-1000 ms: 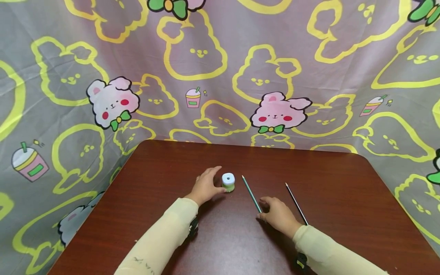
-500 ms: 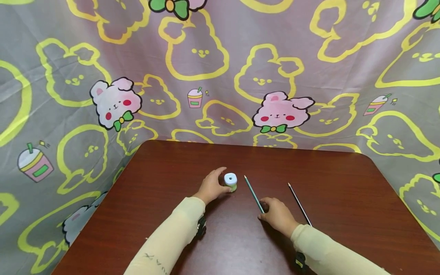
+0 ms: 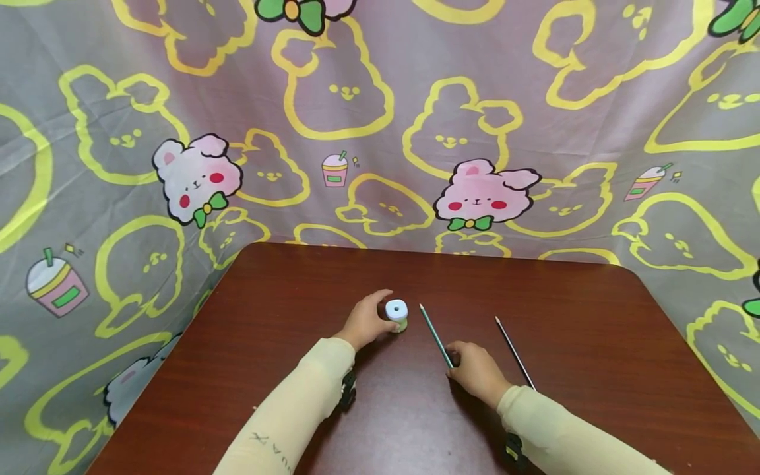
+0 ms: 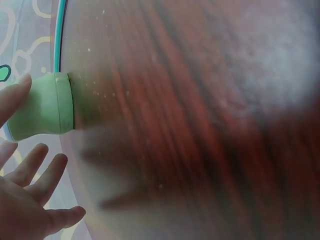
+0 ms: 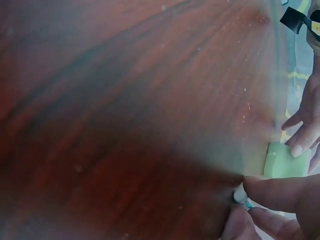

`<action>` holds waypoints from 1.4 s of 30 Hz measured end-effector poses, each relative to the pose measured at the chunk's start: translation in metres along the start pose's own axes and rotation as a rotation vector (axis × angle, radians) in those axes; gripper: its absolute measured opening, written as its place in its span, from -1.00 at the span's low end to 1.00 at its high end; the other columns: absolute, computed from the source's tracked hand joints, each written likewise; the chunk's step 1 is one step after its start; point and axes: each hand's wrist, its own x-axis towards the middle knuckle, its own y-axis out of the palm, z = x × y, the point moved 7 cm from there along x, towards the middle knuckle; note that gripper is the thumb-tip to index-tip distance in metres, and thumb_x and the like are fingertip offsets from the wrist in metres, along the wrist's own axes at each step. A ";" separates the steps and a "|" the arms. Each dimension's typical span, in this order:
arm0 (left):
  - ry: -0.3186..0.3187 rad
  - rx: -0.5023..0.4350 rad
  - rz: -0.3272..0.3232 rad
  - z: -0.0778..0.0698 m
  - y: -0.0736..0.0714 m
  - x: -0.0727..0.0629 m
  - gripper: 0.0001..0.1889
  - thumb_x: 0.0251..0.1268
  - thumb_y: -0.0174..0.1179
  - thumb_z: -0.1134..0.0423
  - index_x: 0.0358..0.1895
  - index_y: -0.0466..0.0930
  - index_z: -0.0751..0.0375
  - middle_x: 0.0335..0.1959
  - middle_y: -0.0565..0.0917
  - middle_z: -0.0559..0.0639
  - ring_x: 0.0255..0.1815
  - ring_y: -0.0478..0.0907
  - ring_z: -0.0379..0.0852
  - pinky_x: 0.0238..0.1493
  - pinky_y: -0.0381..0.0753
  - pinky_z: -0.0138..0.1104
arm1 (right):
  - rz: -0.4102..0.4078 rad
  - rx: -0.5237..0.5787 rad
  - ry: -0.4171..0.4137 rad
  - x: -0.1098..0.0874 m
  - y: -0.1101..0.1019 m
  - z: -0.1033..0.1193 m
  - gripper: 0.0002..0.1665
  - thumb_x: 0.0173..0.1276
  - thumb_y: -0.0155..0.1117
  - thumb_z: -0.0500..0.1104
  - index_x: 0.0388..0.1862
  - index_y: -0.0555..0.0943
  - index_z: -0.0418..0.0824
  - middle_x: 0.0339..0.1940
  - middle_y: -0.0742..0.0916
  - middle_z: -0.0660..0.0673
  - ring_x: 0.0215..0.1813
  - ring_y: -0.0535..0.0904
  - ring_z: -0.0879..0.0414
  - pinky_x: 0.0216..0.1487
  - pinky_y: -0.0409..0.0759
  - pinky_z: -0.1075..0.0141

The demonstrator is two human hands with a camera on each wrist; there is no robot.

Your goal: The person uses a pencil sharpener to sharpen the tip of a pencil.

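Now your left hand [image 3: 363, 322] has drawn in since a second ago, curving thumb and fingers round the green-and-white sharpener [image 3: 396, 310] near mid-worktop [image 3: 297, 290]; beside it, your right hand [image 3: 477, 373] pinches the teal pencil [image 3: 435, 335] by its near end, its long axis slanting left, tip towards the far edge.

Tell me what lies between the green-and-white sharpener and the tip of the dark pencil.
The front part of the teal pencil crosses that stretch; the rest is bare tabletop. The head view shows this.
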 end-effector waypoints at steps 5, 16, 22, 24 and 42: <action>0.022 -0.021 0.013 -0.003 0.004 0.000 -0.26 -0.16 0.52 0.36 0.23 0.46 0.32 0.06 0.62 0.17 0.08 0.54 0.08 0.13 0.47 -0.08 | 0.032 -0.008 0.027 0.001 -0.001 0.002 -0.55 -0.03 0.46 -0.38 -0.07 0.63 -0.37 -0.40 0.70 -0.08 -0.35 0.58 0.08 -0.25 0.58 0.10; 0.015 -0.033 -0.004 -0.002 0.007 -0.001 -0.47 -0.12 0.51 0.35 0.02 0.55 0.27 -0.08 0.66 0.12 -0.06 0.57 0.03 0.03 0.51 -0.11 | 0.078 -0.075 0.064 0.005 -0.001 0.000 -0.53 -0.06 0.31 -0.36 -0.05 0.64 -0.27 -0.29 0.72 -0.09 -0.28 0.60 0.04 -0.30 0.55 0.05; 0.029 -0.039 0.013 -0.005 0.009 -0.002 -0.51 -0.12 0.51 0.37 -0.02 0.56 0.24 -0.13 0.67 0.10 -0.15 0.56 -0.02 -0.07 0.53 -0.18 | 0.086 -0.107 0.097 0.004 -0.001 -0.002 -0.56 -0.01 0.32 -0.30 -0.05 0.63 -0.20 -0.30 0.72 -0.07 -0.33 0.58 0.05 -0.42 0.49 0.09; 0.032 -0.043 0.017 -0.006 0.009 -0.002 -0.51 -0.12 0.51 0.38 -0.03 0.56 0.23 -0.14 0.67 0.09 -0.16 0.56 -0.03 -0.09 0.54 -0.18 | 0.087 -0.111 0.099 0.004 -0.002 -0.002 -0.58 0.01 0.32 -0.28 -0.05 0.63 -0.19 -0.30 0.72 -0.08 -0.34 0.58 0.05 -0.44 0.48 0.09; 0.103 0.135 -0.047 -0.010 -0.013 -0.009 -0.49 -0.18 0.43 0.38 -0.01 0.57 0.22 -0.14 0.60 0.10 -0.07 0.49 0.08 -0.03 0.48 -0.09 | 0.042 -0.072 0.098 0.004 -0.006 -0.014 -0.71 0.14 0.28 -0.25 -0.12 0.67 -0.18 -0.26 0.73 -0.09 -0.28 0.62 0.04 -0.37 0.51 0.09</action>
